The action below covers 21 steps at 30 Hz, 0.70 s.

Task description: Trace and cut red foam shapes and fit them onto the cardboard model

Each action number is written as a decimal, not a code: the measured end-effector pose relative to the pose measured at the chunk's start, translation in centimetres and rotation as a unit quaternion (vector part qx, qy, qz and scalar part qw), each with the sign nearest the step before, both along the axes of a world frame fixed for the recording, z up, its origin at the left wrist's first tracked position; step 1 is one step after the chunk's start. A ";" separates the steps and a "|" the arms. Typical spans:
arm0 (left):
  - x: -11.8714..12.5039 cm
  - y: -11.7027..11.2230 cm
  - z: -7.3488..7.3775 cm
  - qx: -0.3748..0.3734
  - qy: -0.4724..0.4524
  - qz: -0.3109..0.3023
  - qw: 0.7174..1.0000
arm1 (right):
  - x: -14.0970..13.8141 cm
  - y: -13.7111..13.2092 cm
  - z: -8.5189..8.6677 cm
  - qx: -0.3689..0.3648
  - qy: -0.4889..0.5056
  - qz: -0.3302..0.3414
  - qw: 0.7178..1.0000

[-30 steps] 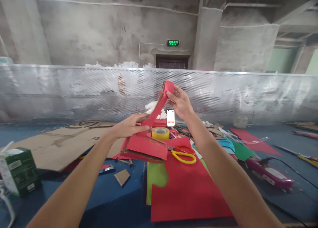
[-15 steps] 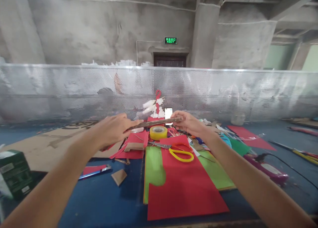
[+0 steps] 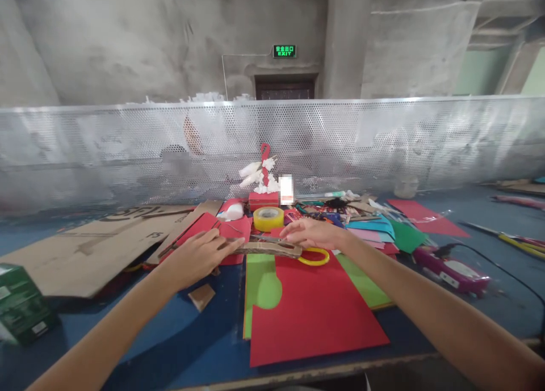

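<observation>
A long flat cardboard strip (image 3: 268, 248), brown face up, lies almost level just above the blue table (image 3: 170, 334). My left hand (image 3: 198, 256) pinches its left end and my right hand (image 3: 313, 234) holds its right end with fingers closed over it. Under the strip lie a red paper sheet (image 3: 315, 311) over a green sheet (image 3: 259, 289), and yellow-handled scissors (image 3: 315, 259) partly hidden by my right hand. A yellow tape roll (image 3: 268, 218) sits just behind the strip.
Flat brown cardboard (image 3: 85, 243) covers the left. A green box (image 3: 21, 308) stands at the far left. Coloured paper scraps (image 3: 383, 229) and a pink glue gun (image 3: 451, 266) lie right. A red and white model (image 3: 261, 181) and a phone (image 3: 286, 189) stand by the perforated metal screen (image 3: 383, 147).
The strip was held upright with its red face showing, then turned flat and lowered toward the table. Both hands came down with it.
</observation>
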<state>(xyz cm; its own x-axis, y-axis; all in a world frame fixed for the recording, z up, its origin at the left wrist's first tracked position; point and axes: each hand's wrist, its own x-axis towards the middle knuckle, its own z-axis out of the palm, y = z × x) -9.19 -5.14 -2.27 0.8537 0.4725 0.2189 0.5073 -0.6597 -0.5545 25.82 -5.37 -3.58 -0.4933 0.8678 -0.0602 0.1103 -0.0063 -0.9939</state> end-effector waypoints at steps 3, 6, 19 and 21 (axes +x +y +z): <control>-0.1 -0.8 -0.5 -0.001 -0.024 0.008 1.000 | -0.4 -0.5 0.1 0.050 -0.070 0.018 0.996; -0.4 -1.2 -0.6 -0.009 -0.036 0.005 0.999 | -0.6 -0.9 0.3 0.050 -0.092 0.041 0.994; 0.7 -1.0 2.6 -0.115 -0.021 -0.012 0.993 | -1.5 -1.2 0.3 0.052 -0.106 0.060 0.991; 2.5 -1.5 4.0 -0.154 -0.050 0.001 0.987 | -1.4 -1.2 0.4 0.066 -0.107 0.057 0.990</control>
<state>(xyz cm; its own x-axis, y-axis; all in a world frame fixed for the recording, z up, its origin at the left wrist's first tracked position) -6.66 -6.59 1.71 0.8343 0.5313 0.1471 0.5505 -0.7883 -0.2749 24.40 -6.54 -3.23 -0.5760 0.8149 -0.0646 0.3114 0.1457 -0.9390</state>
